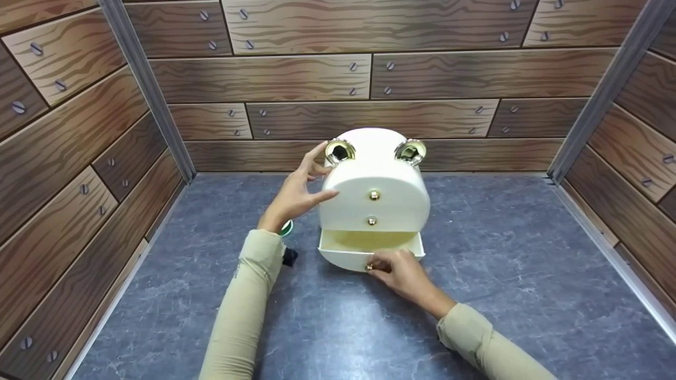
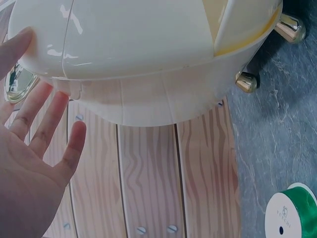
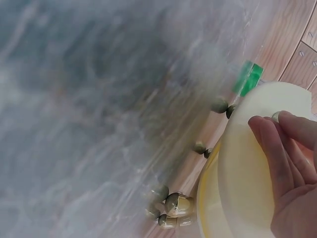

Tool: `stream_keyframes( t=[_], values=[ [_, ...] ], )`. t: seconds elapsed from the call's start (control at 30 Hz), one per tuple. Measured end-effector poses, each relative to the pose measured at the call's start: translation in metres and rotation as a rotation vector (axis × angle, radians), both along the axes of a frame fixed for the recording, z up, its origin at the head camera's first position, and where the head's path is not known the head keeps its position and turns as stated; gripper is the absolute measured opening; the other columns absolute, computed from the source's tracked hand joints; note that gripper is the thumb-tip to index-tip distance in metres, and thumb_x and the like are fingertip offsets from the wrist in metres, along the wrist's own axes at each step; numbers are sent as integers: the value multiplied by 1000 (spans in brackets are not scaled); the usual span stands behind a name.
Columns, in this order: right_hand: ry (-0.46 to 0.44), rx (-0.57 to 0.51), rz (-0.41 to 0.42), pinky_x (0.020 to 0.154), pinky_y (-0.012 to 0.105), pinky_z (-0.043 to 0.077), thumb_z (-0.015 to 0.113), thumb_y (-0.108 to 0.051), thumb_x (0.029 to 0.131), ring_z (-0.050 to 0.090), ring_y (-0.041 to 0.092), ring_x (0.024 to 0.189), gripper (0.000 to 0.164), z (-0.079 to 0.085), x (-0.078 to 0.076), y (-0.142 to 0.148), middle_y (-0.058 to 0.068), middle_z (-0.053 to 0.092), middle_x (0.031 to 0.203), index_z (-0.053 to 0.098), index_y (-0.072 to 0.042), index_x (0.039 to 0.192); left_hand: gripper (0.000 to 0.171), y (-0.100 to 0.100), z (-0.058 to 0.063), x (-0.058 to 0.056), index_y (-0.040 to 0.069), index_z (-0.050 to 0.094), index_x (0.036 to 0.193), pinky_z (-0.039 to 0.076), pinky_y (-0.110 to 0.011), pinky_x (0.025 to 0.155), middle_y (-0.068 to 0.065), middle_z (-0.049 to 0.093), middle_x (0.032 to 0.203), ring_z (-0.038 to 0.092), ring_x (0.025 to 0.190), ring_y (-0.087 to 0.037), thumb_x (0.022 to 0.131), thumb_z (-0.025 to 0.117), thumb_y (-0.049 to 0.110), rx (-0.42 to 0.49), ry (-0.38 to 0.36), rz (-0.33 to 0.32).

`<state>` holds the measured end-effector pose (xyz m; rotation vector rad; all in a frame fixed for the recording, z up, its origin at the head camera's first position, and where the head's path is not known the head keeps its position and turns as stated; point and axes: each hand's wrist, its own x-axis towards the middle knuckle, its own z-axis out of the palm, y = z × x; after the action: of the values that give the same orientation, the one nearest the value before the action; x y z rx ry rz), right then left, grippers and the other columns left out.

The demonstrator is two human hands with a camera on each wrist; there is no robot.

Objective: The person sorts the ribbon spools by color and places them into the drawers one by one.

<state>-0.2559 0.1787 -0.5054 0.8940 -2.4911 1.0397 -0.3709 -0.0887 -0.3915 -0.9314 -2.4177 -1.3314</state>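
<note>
A white rounded drawer box (image 1: 376, 203) with gold knobs and two gold ring-shaped pieces on top stands mid-table. Its bottom drawer (image 1: 343, 258) is pulled out, and the inside that shows is pale yellow. My right hand (image 1: 404, 274) pinches that drawer's gold knob (image 1: 368, 267) between thumb and fingers; the right wrist view shows the same pinch close up. Against the box's upper left side rests my left hand (image 1: 298, 192), fingers spread and fairly straight. In the left wrist view its fingertips (image 2: 59, 99) touch the white shell.
Left of the box lies a spool of green ribbon (image 2: 302, 210), mostly hidden behind the left forearm in the head view. A small black object (image 1: 290, 257) is close by. Wood-patterned walls (image 1: 296, 79) enclose the dark marbled table (image 1: 486, 253) at the back and sides.
</note>
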Motion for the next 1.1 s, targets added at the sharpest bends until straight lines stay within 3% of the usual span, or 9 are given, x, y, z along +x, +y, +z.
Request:
stream_keyframes(
  t=[0.37, 0.87, 1.1],
  values=[
    [-64, 6, 1, 72, 28, 63, 82, 5, 81, 78, 20, 78, 17, 0, 11, 2, 8, 80, 89, 79, -7, 94, 101, 0, 1, 1, 39, 22, 165, 47, -50, 111, -1, 69, 130, 63, 122, -24, 86, 86, 39, 10, -3, -5],
    [-29, -7, 26, 69, 26, 63, 82, 5, 81, 78, 18, 75, 18, -3, 22, 3, 6, 80, 87, 79, -8, 94, 102, 0, 0, 0, 36, 22, 165, 46, -52, 112, -1, 70, 131, 63, 123, -21, 85, 86, 38, 9, -5, -5],
    [-44, 1, 26, 70, 24, 62, 82, 4, 82, 78, 18, 76, 16, -1, 27, 3, 8, 80, 89, 79, -6, 95, 102, -1, 0, 0, 41, 22, 164, 46, -48, 112, 0, 69, 132, 62, 125, -21, 85, 85, 41, 1, -3, 1]
  ],
)
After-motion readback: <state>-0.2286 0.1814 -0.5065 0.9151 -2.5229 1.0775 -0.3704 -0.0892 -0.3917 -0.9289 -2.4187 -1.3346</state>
